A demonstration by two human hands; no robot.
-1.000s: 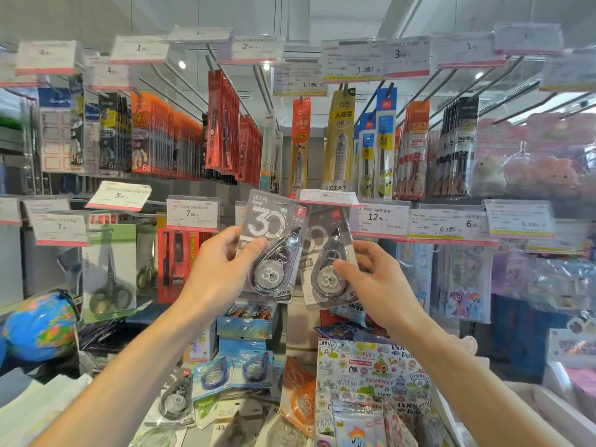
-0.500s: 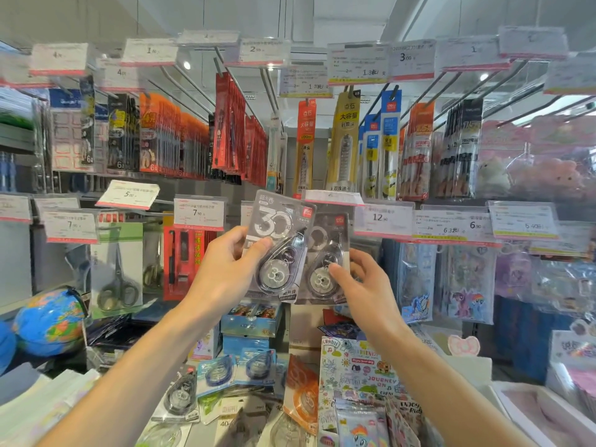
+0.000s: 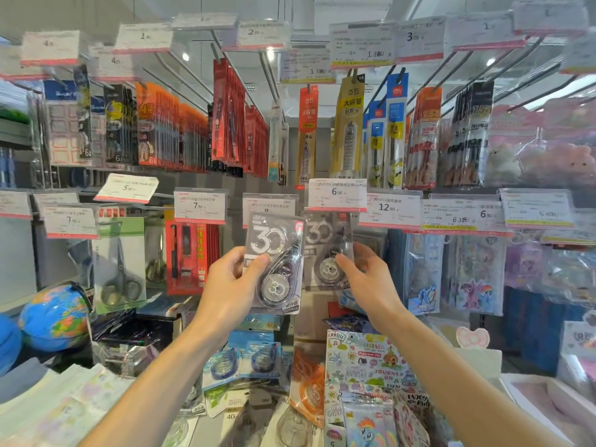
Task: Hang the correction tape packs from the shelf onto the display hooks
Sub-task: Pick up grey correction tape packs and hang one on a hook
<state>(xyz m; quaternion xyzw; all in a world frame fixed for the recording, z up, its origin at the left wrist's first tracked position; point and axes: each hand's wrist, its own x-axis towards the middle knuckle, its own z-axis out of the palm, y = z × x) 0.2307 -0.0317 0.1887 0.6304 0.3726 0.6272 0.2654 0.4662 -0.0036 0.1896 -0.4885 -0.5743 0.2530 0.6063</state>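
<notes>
My left hand (image 3: 227, 287) grips a grey correction tape pack (image 3: 274, 253) marked "30" by its lower left side and holds it upright in front of the display. Just right of it and further back, a second grey pack (image 3: 324, 243) sits with its top hidden behind the "6.00" price tag (image 3: 337, 195) at a hook's tip. My right hand (image 3: 366, 280) pinches that pack's lower right edge, thumb on its front. More correction tape packs lie on the shelf below: blue ones (image 3: 263, 359) and an orange one (image 3: 306, 383).
Rows of hooks carry pens and refills (image 3: 225, 124) above and a scissors pack (image 3: 121, 266) at left. A globe (image 3: 54, 317) stands at lower left. A colourful sticker book (image 3: 371, 366) leans on the shelf at lower right. Price tags front every hook.
My right hand has carried its pack up and back until its top went behind the "6.00" tag. My left hand has kept its pack at nearly the same place.
</notes>
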